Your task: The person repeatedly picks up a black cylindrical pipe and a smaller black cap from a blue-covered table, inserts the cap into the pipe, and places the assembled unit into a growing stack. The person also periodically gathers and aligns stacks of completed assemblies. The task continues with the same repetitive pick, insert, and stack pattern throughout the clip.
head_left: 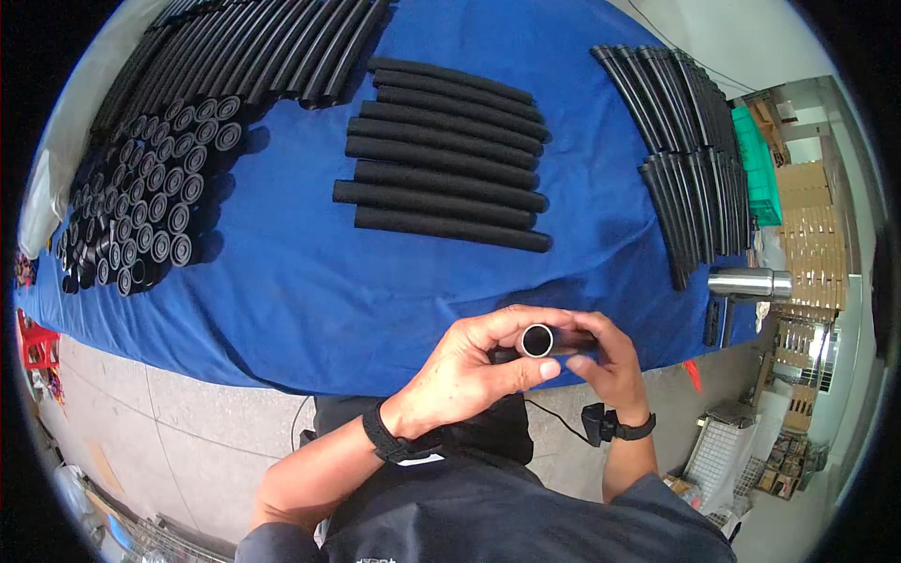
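Observation:
Close to the table's near edge I hold a short dark, glossy tube [569, 342] in both hands. Its round open end, with a pale metallic rim, faces up toward me. The fingers and thumb of my left hand [469, 361] close around that end. My right hand [616, 364] wraps the tube farther along, its thumb and fingers bent against the side. The far end of the tube is hidden by the right hand. Beyond my hands, several black foam sleeves [446, 159] lie side by side on the blue cloth [300, 253].
Black round-capped parts [141, 202] stand clustered at left, below a row of long black tubes [272, 47]. More black tubes [680, 150] lie stacked at right, beside a green bin [756, 169]. A metal hammer [751, 283] rests at the right edge.

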Demonstrator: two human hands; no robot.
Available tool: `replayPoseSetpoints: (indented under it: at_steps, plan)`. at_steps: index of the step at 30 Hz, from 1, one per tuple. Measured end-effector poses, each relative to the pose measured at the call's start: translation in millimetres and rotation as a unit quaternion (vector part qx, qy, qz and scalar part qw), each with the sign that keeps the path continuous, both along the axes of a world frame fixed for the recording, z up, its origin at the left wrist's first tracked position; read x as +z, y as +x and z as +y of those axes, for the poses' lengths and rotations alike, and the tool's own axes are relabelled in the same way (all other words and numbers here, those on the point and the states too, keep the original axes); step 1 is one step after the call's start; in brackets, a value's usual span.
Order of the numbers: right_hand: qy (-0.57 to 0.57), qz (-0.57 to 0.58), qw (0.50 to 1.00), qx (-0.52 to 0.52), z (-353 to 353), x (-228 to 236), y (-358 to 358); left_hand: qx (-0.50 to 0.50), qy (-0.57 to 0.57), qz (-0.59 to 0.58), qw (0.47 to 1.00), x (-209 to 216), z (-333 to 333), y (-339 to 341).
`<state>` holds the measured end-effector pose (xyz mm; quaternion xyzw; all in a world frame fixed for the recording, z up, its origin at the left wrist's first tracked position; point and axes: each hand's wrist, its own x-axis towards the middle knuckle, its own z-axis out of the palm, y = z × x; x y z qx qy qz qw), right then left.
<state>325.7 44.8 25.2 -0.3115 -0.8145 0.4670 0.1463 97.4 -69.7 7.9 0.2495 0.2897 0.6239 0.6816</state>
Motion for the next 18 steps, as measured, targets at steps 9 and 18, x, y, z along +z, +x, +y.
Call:
replayPoseSetpoints:
  at_steps: [9, 18]
  plan:
    - [0.001, -0.051, 0.995, 0.084, 16, 0, 3, -0.011, -0.033, -0.012, 0.999, -5, -10, -4]
    - [-0.045, -0.033, 0.996, 0.065, 17, -2, 9, -0.013, -0.017, -0.036, 0.999, 0, -9, -1]
